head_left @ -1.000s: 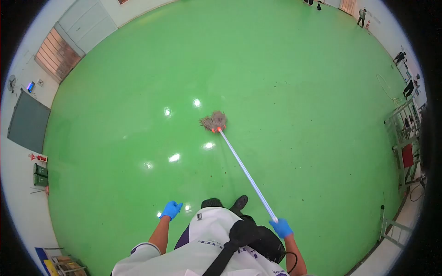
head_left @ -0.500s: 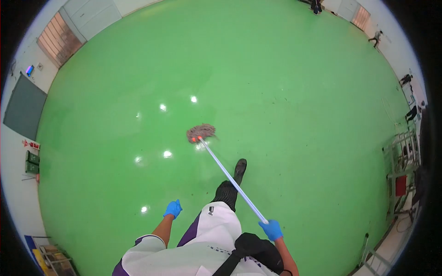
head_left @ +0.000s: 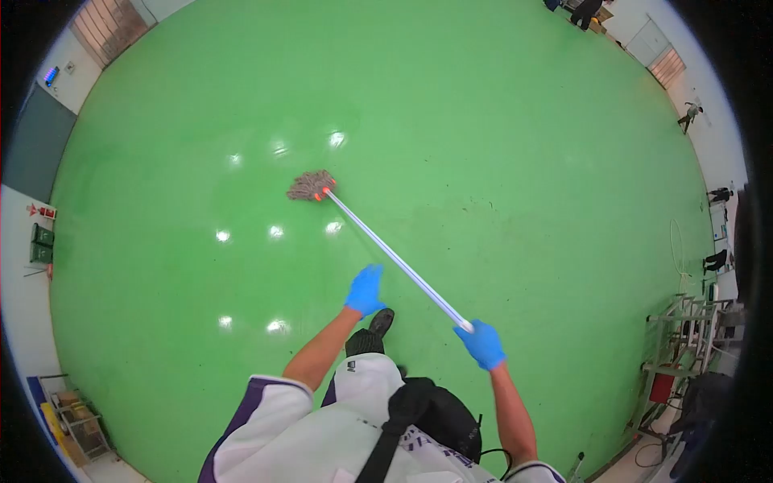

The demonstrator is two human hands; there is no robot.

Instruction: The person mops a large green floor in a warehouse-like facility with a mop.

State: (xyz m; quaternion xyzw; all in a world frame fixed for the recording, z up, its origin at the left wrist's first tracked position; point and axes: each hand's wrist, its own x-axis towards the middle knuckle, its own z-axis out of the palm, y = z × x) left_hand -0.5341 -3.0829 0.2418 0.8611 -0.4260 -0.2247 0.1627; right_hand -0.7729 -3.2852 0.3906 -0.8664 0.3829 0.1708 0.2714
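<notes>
Bare floor (head_left: 499, 161) lies open on every side. The mop pole (head_left: 386, 251) crosses just right of the left hand (head_left: 366, 290). Racks (head_left: 684, 338) stand well apart.

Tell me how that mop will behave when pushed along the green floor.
The handle looks straight and thin, so likely stiff and light; the right hand alone grips its end. The stringy mop head lies splayed, so it probably flops and drags. The glossy floor should let it slide easily.
</notes>
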